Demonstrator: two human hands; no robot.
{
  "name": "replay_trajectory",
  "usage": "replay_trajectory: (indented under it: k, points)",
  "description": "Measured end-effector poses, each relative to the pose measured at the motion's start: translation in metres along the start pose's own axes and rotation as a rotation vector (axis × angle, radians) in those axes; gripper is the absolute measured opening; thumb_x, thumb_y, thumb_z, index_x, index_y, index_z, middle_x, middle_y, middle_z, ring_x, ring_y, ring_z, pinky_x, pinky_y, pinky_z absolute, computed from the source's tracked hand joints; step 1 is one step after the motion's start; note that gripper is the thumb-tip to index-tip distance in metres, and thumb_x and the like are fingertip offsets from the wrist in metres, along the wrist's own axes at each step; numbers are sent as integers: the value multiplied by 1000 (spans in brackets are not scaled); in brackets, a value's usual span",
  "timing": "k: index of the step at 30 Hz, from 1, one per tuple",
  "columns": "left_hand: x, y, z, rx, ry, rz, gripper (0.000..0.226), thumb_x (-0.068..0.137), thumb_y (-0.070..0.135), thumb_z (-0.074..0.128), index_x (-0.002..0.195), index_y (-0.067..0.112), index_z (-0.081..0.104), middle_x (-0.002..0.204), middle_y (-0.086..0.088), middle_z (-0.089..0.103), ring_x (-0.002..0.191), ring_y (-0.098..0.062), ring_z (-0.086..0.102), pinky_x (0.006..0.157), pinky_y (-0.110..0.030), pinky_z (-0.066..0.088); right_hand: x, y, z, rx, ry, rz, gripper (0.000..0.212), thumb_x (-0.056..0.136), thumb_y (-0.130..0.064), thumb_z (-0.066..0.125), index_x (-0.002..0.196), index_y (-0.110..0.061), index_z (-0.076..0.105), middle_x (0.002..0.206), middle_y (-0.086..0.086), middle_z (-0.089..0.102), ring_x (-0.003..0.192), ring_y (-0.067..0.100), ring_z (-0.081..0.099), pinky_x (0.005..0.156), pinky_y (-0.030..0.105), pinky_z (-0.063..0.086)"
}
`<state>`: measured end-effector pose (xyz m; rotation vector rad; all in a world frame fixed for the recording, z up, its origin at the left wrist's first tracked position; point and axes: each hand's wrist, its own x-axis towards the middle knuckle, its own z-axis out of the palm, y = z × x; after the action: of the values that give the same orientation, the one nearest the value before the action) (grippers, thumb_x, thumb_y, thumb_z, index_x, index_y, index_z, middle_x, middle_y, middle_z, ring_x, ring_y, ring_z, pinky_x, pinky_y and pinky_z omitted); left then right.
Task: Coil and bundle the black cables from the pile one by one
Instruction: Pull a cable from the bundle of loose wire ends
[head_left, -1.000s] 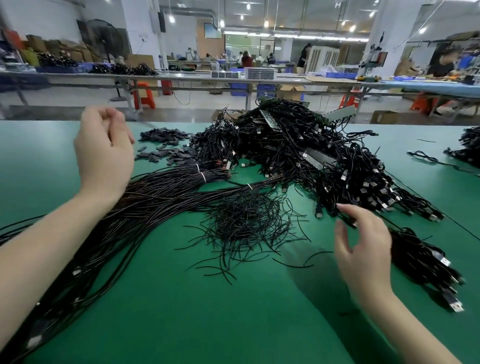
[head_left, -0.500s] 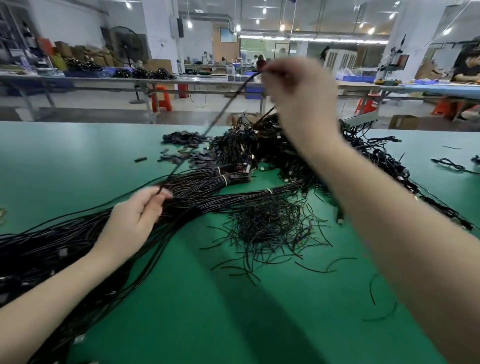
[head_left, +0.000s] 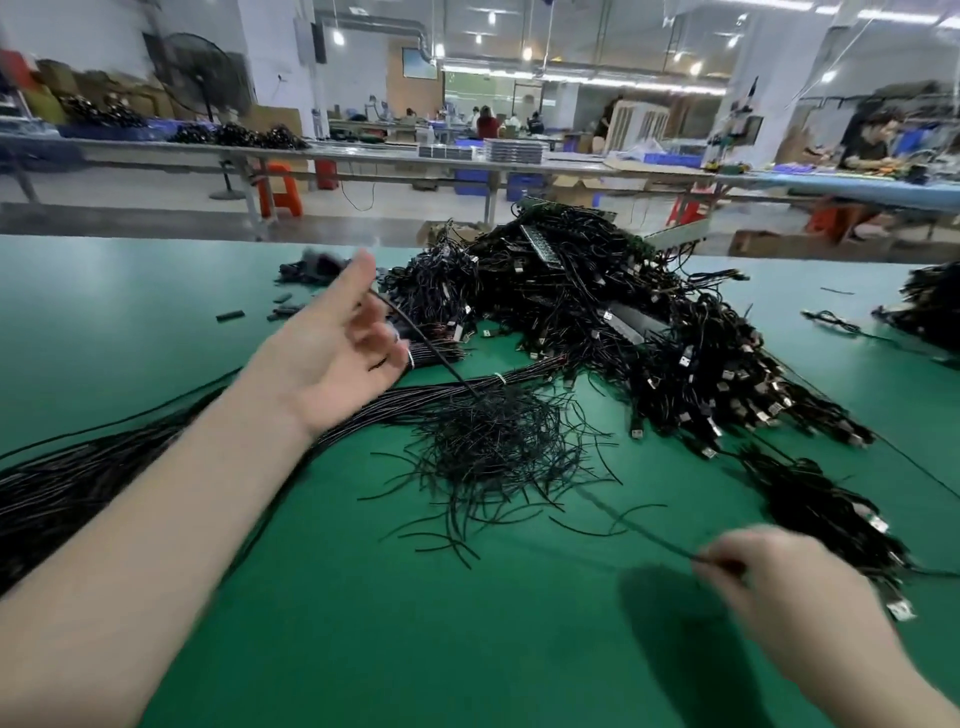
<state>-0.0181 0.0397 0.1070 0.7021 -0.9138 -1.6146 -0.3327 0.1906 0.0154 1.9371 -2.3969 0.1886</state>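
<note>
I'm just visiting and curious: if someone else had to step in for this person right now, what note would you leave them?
Left hand: raised, fingers loose, one black cable running across them; the grip is unclear.
Right hand: pinching the same cable's other end, low on the green table.
Straight cables lie at left, the tangled pile behind, short ties in the middle.
Done: one cable pulled out.
Left: coil it, tie it, then continue.

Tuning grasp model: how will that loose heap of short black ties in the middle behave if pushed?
The short ties look thin and light; likely to scatter, since strays already fan across the green table. Their curved ends suggest they bend yet hold shape. Tangled, some may drag along together.
</note>
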Motion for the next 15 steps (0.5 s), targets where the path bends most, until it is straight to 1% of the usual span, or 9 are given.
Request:
replay_trajectory:
  k: [2,3,5,6,8,10,11,13,15]
  points:
    - [4,-15,37,-26,-60,52,25,76,51,66,75,29,76,83,10,69,72,-10,66,69,-26,56,4,-7,7,14,-195,-19,8,86,-55,62,90,-47,60,98,-21,60,93,1,59,81,21,51]
    - [4,-24,53,-19,-97,58,29,83,53,60,80,30,77,92,9,72,80,-11,69,71,-27,57,9,-12,4,72,-234,-59,23,82,-61,61,102,-50,58,104,-23,58,102,0,55,89,19,46]
    - [3,-42,76,9,-179,28,39,91,55,49,86,30,78,101,5,75,89,-13,72,73,-28,57,20,-28,-7,336,-209,-152,55,71,-73,58,121,-50,53,114,-29,55,108,-6,49,92,15,40]
    - [2,-51,83,41,-212,22,41,92,57,46,88,31,78,104,2,75,92,-13,72,75,-28,57,26,-41,-16,535,-181,-180,62,66,-75,55,122,-49,54,115,-32,56,106,-11,50,90,12,39]
    - [1,-63,91,132,-246,49,41,88,61,45,91,36,77,108,1,74,99,-12,70,80,-29,53,37,-66,-30,921,-130,-231,52,69,-69,55,111,-40,64,102,-25,67,93,-10,59,81,13,46]
    - [2,-71,92,192,-272,64,43,82,65,46,96,38,76,110,1,74,104,-12,69,79,-28,49,50,-88,-36,1028,2,-323,28,88,-48,57,89,-22,69,77,-8,68,67,3,59,64,21,46]
    - [3,-72,90,209,-285,62,45,82,65,45,97,37,76,110,0,74,104,-14,69,78,-27,51,54,-96,-40,1026,83,-380,26,94,-36,55,82,-16,67,67,-6,63,58,5,53,58,21,42]
    - [4,-70,83,244,-315,53,43,84,61,46,99,33,77,109,-2,74,99,-13,71,73,-22,55,61,-105,-43,1091,151,-421,26,99,-23,51,78,-13,64,62,-5,61,56,7,54,57,24,43]
    - [5,-64,75,279,-348,31,38,86,55,49,98,32,77,107,-2,75,90,-9,71,61,-15,52,68,-108,-42,1163,92,-441,26,100,-22,48,79,-12,60,62,1,63,61,19,61,61,35,49]
